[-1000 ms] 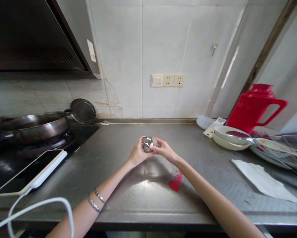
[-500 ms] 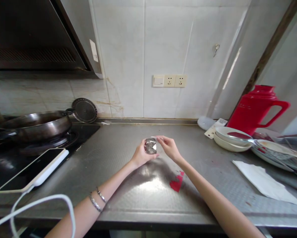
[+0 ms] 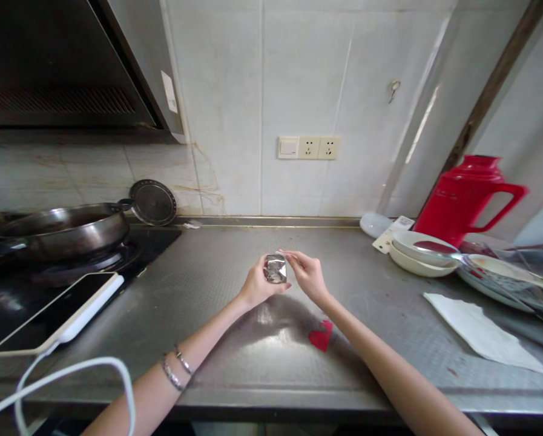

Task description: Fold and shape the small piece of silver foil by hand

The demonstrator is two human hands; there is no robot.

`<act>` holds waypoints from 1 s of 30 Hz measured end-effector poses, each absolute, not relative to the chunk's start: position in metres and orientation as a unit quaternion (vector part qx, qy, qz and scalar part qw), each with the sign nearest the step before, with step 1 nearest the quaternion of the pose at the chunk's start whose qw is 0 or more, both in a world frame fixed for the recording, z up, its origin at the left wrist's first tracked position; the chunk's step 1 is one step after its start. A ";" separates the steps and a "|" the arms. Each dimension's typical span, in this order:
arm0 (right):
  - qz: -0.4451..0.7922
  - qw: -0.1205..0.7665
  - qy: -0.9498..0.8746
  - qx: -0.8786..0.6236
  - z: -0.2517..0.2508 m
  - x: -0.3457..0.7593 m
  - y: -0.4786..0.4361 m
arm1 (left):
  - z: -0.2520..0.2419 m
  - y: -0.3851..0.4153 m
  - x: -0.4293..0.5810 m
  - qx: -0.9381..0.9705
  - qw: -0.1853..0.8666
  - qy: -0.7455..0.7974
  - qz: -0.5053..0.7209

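My left hand [image 3: 256, 284] is wrapped around a small, shiny, silver-grey object [image 3: 276, 269] with a faceted or crumpled surface; I cannot make out its exact kind. It is held just above the steel counter [image 3: 217, 315]. The fingers of my right hand [image 3: 308, 274] are pinched together at the upper right edge of this object, touching it. What lies between those fingertips is too small to tell. Below the hands, near my right forearm, torn red scraps [image 3: 321, 336] lie on the counter.
A phone [image 3: 55, 312] with a white cable lies at the left, beside the hob with a steel pan [image 3: 66, 230]. Stacked bowls [image 3: 421, 266], plates and a red thermos jug [image 3: 464, 203] stand on the right. A white paper sheet [image 3: 480, 333] lies in front of them.
Both hands stay around the silvery object, with only a slight shift of the right fingers along its edge. The view has moved slightly.
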State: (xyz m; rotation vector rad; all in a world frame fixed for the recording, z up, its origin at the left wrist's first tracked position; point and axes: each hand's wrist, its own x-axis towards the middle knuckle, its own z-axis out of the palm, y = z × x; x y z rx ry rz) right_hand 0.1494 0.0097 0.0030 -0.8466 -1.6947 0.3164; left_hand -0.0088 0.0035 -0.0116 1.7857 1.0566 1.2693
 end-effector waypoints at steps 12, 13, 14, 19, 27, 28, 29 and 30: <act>0.061 0.592 -0.742 -0.309 0.001 0.145 0.001 | -0.015 0.009 -0.008 0.704 0.315 0.401 0.494; 0.070 0.593 -0.731 -0.330 0.001 0.145 0.002 | -0.014 0.007 -0.008 0.707 0.315 0.402 0.489; 0.080 0.591 -0.723 -0.349 0.001 0.146 0.003 | -0.013 0.006 -0.008 0.711 0.311 0.405 0.484; 0.051 0.574 -0.741 -0.345 0.003 0.149 0.007 | -0.011 0.005 -0.008 0.713 0.291 0.425 0.476; -0.049 0.514 -0.835 -0.190 0.008 0.149 0.004 | -0.018 0.006 -0.004 0.752 0.272 0.355 0.484; -0.050 0.521 -0.829 -0.200 0.008 0.150 0.005 | -0.018 0.004 -0.003 0.749 0.272 0.366 0.481; -0.050 0.531 -0.820 -0.210 0.009 0.151 0.006 | -0.018 0.003 -0.003 0.746 0.273 0.377 0.477; -0.050 0.540 -0.811 -0.220 0.009 0.152 0.008 | -0.018 0.002 -0.003 0.743 0.273 0.386 0.473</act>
